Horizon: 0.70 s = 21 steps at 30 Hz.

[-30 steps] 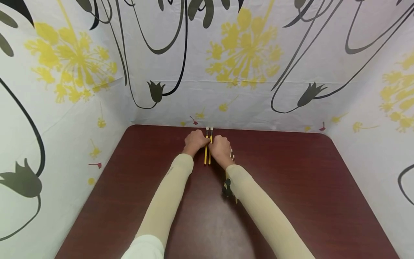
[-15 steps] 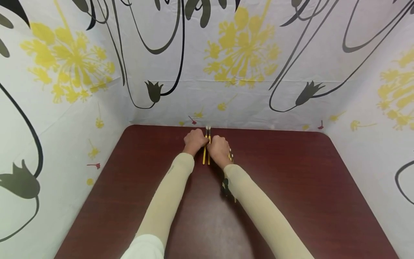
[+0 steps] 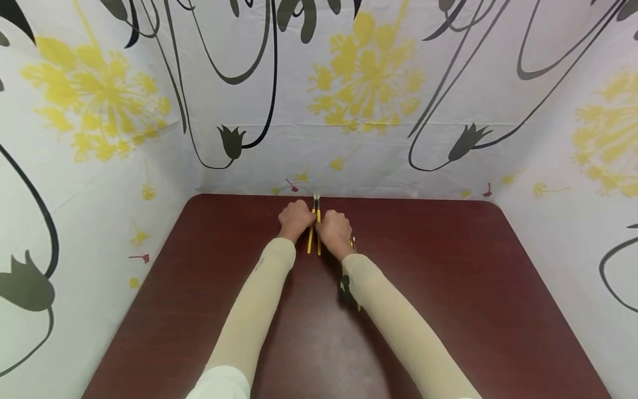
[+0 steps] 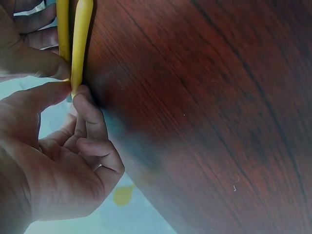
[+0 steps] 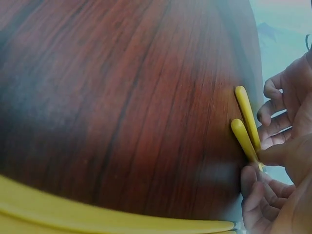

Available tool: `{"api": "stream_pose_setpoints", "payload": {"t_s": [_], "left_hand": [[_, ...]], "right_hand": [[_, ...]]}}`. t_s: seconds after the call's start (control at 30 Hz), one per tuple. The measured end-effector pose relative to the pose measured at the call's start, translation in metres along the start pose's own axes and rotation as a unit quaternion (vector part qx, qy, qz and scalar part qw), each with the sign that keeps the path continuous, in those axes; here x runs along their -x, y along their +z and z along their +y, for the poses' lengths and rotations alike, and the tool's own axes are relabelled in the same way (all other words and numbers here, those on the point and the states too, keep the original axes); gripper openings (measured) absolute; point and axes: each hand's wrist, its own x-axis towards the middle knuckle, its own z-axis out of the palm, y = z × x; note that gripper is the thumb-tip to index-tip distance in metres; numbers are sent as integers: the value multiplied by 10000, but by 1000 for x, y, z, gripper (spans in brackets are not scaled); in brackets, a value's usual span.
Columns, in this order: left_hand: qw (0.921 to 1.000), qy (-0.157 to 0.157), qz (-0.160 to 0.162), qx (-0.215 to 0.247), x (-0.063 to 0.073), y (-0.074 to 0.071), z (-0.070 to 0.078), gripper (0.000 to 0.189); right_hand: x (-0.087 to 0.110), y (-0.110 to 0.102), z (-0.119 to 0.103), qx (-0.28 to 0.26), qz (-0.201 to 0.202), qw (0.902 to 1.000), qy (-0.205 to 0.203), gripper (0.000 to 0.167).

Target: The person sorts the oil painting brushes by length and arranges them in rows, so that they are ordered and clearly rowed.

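Two slim yellow-handled paintbrushes lie at the table's far edge in the head view. The left paintbrush (image 3: 310, 241) and the right paintbrush (image 3: 319, 245) have pale tips close together and handle ends spread apart. My left hand (image 3: 296, 217), in from the left, pinches the left paintbrush between thumb and forefinger. From the right, my right hand (image 3: 334, 231) pinches the right paintbrush, its thumb close to the left thumb. In the right wrist view both rounded handle ends (image 5: 245, 105) show beyond the fingers. The tips are hidden in the wrist views.
More yellow handles (image 5: 107, 213) lie beside the right wrist; a small black item (image 3: 345, 285) there is partly covered by the sleeve. The dark red table (image 3: 438, 277) meets a flower-patterned cloth wall (image 3: 369, 166) at the back and sides.
The two paintbrushes lay nearly parallel; their tips have come together and their handle ends have spread. Both hands stay at the far edge. The head view has shifted slightly.
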Motion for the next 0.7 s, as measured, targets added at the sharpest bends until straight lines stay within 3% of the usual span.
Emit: {"api": "stream_pose_setpoints", "payload": {"t_s": [0.47,0.7], "left_hand": [[9996,44,-44,259,5,2,-5,45],[9986,172,-97,497,7,1,-9,50]], "right_hand": [[4,-4,8,-57,-16,9998,-177,50],[12,-15,18,-52,91,9990,-433,30]]}}
